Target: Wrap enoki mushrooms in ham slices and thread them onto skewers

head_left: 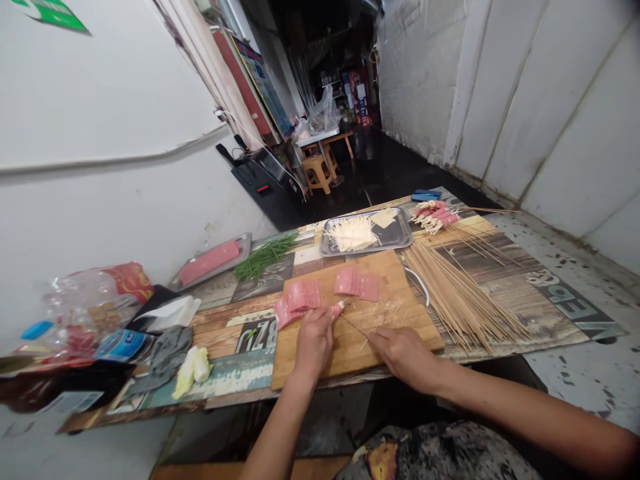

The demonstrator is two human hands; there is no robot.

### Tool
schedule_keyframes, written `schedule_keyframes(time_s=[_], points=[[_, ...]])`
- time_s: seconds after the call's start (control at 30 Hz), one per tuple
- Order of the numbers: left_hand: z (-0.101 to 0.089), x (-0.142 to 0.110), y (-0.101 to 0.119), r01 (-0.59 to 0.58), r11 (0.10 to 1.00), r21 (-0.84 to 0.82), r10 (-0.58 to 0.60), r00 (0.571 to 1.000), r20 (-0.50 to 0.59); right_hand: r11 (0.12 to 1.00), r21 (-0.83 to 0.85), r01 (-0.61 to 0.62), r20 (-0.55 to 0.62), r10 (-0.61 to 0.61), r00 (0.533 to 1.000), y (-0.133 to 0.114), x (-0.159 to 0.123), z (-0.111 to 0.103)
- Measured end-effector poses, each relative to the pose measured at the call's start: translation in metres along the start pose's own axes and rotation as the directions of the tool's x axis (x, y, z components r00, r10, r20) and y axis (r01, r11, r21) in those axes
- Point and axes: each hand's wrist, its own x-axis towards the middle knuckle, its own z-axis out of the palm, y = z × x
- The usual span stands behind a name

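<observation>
On the wooden cutting board point(400, 283), my left hand point(315, 339) is closed around a small pink ham roll point(338, 309) with pale strands poking out of its end. My right hand point(404, 355) pinches a thin bamboo skewer point(354, 325), whose far end reaches the roll; whether the tip is inside it I cannot tell. Beyond my left hand lie overlapping square ham slices point(303, 295), and a second fanned stack of ham slices point(356, 284) is farther back. Pale crumbs are scattered on the board near my right hand.
A metal tray point(400, 235) behind the board holds pale strands and sheets. Many loose skewers point(460, 293) lie at right, near finished rolls point(436, 217). Green chives point(267, 257) and a ham tray point(210, 261) are back left; a grey cloth point(167, 357) and plastic bags point(95, 300) lie left.
</observation>
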Motion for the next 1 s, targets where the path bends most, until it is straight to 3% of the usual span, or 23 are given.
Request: schedule_keyframes(time_s=[0.27, 0.5, 0.73, 0.87, 1.0], points=[[0.0, -0.001, -0.001, 0.009, 1.0, -0.005, -0.009, 1.0, -0.002, 1.0, 0.006, -0.028, -0.004, 0.028, 1.0, -0.008, 0.032, 0.003], [-0.001, -0.002, -0.003, -0.002, 1.0, 0.019, 0.001, 1.0, 0.013, 0.995, 0.065, -0.07, -0.068, 0.074, 0.995, -0.005, 0.037, 0.011], [0.006, -0.012, -0.006, -0.063, 0.985, 0.159, 0.084, 0.988, -0.129, 0.994, 0.101, -0.034, -0.144, 0.048, 0.988, -0.001, 0.032, 0.012], [0.007, 0.0, 0.005, -0.09, 0.977, 0.193, 0.125, 0.975, -0.181, 0.995, 0.104, -0.007, -0.216, 0.03, 0.976, 0.006, 0.023, -0.001], [0.022, 0.031, 0.025, -0.151, 0.97, 0.192, 0.189, 0.962, -0.196, 0.997, 0.055, -0.063, -0.279, 0.076, 0.957, 0.029, 0.01, -0.018]])
